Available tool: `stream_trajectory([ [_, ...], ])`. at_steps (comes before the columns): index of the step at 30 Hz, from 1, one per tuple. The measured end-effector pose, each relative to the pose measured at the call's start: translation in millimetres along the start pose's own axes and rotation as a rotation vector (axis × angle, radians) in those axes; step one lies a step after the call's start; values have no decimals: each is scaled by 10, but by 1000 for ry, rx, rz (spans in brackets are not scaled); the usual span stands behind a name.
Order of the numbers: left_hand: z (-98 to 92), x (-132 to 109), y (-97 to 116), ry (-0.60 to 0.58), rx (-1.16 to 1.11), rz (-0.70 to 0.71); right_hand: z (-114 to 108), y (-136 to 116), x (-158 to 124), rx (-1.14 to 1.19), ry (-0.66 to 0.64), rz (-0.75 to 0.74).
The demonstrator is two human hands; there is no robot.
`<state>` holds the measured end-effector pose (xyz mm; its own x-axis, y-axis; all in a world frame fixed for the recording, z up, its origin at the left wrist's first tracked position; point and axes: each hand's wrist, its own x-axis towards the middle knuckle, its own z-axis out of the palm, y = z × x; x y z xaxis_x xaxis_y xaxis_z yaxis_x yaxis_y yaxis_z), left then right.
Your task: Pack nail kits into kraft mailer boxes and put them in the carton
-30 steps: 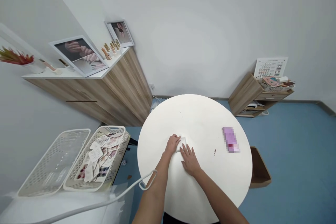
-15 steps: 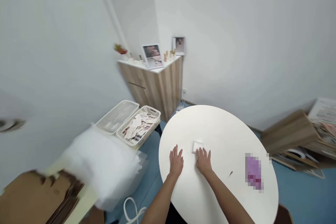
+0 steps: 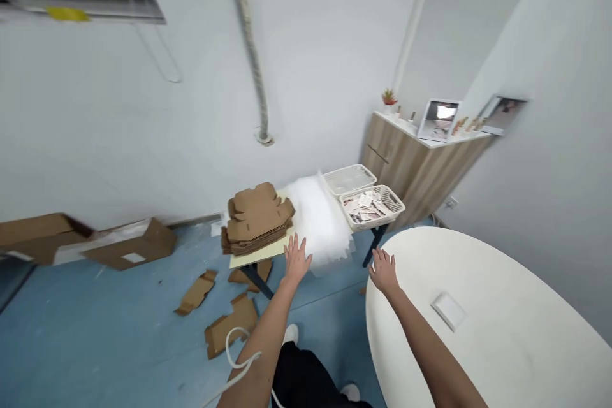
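Observation:
My left hand [image 3: 296,259] reaches forward with its fingers spread and nothing in it. It appears just in front of the stack of flat brown cardboard boxes [image 3: 258,217] and the pile of white foam sheets [image 3: 318,217]; I cannot tell whether it touches either. At the left rim of the round white table [image 3: 516,306], my right hand [image 3: 384,269] is open and empty. A small white square box [image 3: 448,310] lies on that table, to the right of my right forearm.
Two white plastic baskets stand beyond the foam; the nearer basket [image 3: 373,205] holds printed cards. A wooden cabinet [image 3: 406,159] fills the corner, with picture frames and small bottles on top. Loose cardboard pieces [image 3: 234,325] lie on the blue floor, and larger cartons [image 3: 131,245] stand by the wall.
The view has swung left toward the cardboard and foam. My right hand has left the small white box, and my left hand has moved off the round table toward the stack.

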<state>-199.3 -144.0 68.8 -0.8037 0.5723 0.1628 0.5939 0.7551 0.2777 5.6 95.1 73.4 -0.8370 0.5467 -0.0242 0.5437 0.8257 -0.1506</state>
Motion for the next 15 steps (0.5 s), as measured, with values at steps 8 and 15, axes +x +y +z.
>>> stream_trajectory([
  [8,-494,54,-1592,-55,57,-145,99,-1625,745,15,-105,-265],
  [15,-441,485,-2273,-157,28,48,304,-3016,1310,55,-140,-495],
])
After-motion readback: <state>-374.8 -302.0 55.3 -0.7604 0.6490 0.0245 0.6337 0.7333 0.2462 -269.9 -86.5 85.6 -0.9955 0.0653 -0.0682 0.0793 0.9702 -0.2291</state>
